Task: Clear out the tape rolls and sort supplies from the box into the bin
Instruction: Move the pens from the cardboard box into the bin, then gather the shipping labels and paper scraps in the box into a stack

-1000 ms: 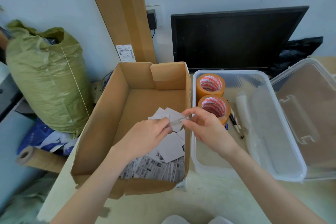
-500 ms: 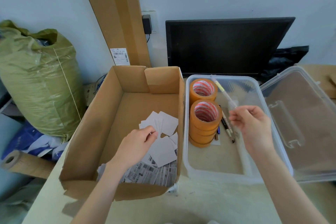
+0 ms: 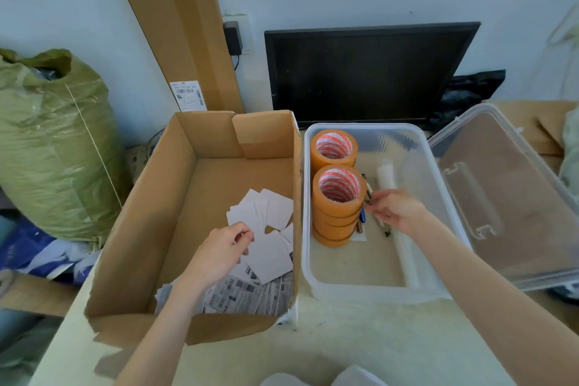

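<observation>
A cardboard box (image 3: 150,213) stands at left with loose white cards (image 3: 272,210) and barcode labels (image 3: 250,294) in it. My left hand (image 3: 222,252) is inside the box, its curled fingertips pinching the edge of a white card. To the right is a clear plastic bin (image 3: 438,185). It holds two stacks of orange tape rolls (image 3: 338,207), several pens and a white tube (image 3: 387,175). My right hand (image 3: 394,210) is low in the bin beside the front stack, fingertips pinching a thin pen (image 3: 384,228).
The bin's clear lid (image 3: 507,197) lies open to the right. A black monitor (image 3: 363,72) leans on the wall behind the bin. A tall cardboard panel (image 3: 175,25) stands behind the box, and a green sack (image 3: 53,141) sits at far left.
My right hand took the thin pen from my left hand above the box, carried it over the bin and lowered it beside the tape stack. My left hand dropped onto the white cards.
</observation>
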`<action>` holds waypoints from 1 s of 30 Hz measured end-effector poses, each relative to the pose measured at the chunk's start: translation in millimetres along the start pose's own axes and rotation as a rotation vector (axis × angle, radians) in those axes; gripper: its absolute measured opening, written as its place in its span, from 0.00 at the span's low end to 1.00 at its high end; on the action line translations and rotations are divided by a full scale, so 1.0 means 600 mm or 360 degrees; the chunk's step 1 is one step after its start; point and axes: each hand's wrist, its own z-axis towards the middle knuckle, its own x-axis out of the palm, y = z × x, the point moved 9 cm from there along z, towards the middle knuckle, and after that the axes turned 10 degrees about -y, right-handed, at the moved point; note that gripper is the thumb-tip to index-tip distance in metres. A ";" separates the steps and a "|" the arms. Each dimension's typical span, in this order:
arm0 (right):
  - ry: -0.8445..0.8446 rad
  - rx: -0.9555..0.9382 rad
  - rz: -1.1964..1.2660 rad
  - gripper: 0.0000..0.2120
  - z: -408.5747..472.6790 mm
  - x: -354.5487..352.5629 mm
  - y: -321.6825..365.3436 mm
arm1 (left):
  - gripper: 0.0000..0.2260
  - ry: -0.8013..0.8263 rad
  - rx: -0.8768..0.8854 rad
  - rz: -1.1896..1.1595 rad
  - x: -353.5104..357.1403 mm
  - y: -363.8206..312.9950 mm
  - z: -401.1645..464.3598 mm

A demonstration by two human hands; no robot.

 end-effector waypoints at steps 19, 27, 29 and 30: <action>0.0580 -0.1150 -0.0446 0.12 -0.278 0.153 0.020 | 0.20 0.0353 -0.0737 0.0147 0.062 0.198 0.044; 0.0496 -0.1146 -0.0466 0.11 -0.268 0.166 0.007 | 0.19 0.0464 -0.0636 -0.0004 0.104 0.171 0.037; 0.0487 -0.1120 -0.0460 0.12 -0.264 0.165 0.000 | 0.20 0.0465 -0.0582 -0.0126 0.110 0.162 0.036; 0.0482 -0.1112 -0.0450 0.12 -0.264 0.165 -0.003 | 0.20 0.0474 -0.0551 -0.0163 0.112 0.158 0.035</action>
